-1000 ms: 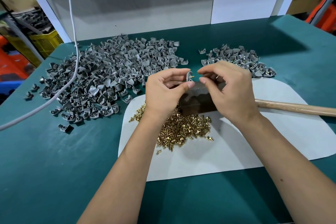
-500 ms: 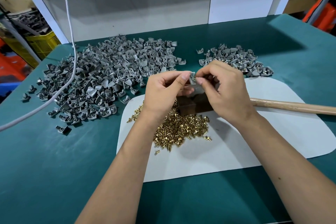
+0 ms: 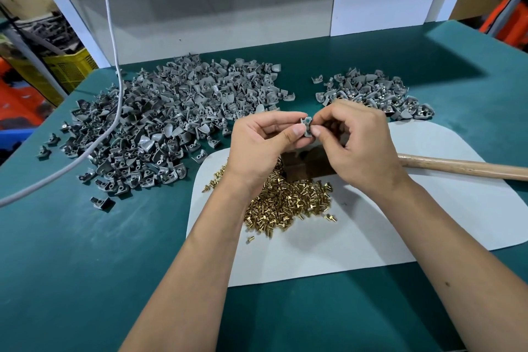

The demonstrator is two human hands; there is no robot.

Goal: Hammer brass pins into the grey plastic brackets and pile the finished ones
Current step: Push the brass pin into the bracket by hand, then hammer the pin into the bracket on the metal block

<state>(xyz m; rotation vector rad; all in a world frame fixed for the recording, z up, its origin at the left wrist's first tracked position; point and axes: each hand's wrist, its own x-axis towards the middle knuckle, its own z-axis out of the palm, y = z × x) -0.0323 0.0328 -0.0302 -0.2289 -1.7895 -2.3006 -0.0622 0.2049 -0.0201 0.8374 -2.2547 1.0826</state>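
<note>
My arms are bare all the way up, no sleeves, no gloves, no rings. Left hand (image 3: 264, 146), right hand (image 3: 361, 146): short trimmed nails, small dark mole on my right forearm (image 3: 447, 284).

bracket (image 3: 307, 126): turned, flat holed face now toward camera | hands: both pinch it closer together than before

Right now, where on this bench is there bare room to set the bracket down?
Free: the white mat below the pins, and the green top near its front-left. Crowded: the big bracket pile and the small pile.
</note>
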